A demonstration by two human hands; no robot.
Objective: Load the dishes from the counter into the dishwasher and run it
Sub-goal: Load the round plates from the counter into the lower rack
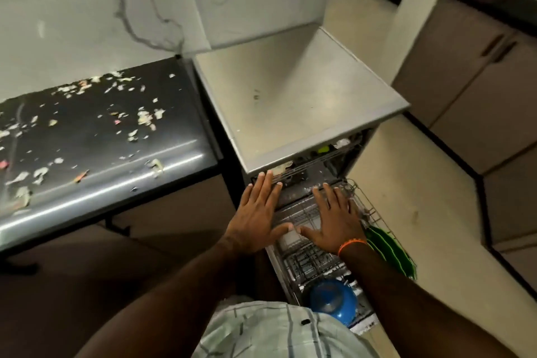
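- Both your hands are flat, fingers spread, no grip on anything: left hand point(257, 212) on the upper rack point(293, 173), right hand point(334, 219) beside it, looks like you're pushing it in.
- Blue bowl point(332, 301) and green plates point(389, 253) sit in the pulled-out lower rack point(308, 261); tabletop point(96, 136) holds only scraps.

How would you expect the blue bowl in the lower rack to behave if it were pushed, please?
The blue bowl looks like glossy plastic, so it is probably light and a bit slippery. It seems to sit loosely in the wire lower rack, so a nudge would likely slide or tip it rather than break it.
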